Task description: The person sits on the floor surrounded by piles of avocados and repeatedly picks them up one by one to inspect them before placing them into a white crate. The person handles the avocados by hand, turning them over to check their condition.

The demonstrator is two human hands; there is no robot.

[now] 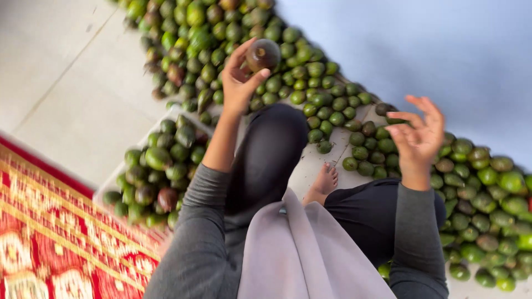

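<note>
A dark brownish avocado [262, 54] is held up in the left hand [239, 83], pinched between the thumb below and the fingers curled over it from above and behind. The fruit is seen nearly end-on, so its long axis appears to run toward the camera, with a small pale stem spot facing the viewer; the exact tilt cannot be told because of blur. The right hand [419, 138] is raised beside it, well apart, palm turned inward with the fingers spread and loosely bent, and nothing is gripped in it. Both arms are covered by grey sleeves [197, 238]. No packages, labels or signs can be made out. A white tray [105, 185] filled with green and a few reddish-brown avocados is seen below the left forearm, resting on the pale tiled floor [66, 83]. A large loose heap of green avocados [310, 83] is spread across the floor behind the held fruit and continues to the right past the right hand. A red patterned carpet [50, 238] with gold motifs lies at the lower left, beside the tray. A bare foot [324, 181] is visible between dark-trousered knees, near the edge of the heap.
</note>
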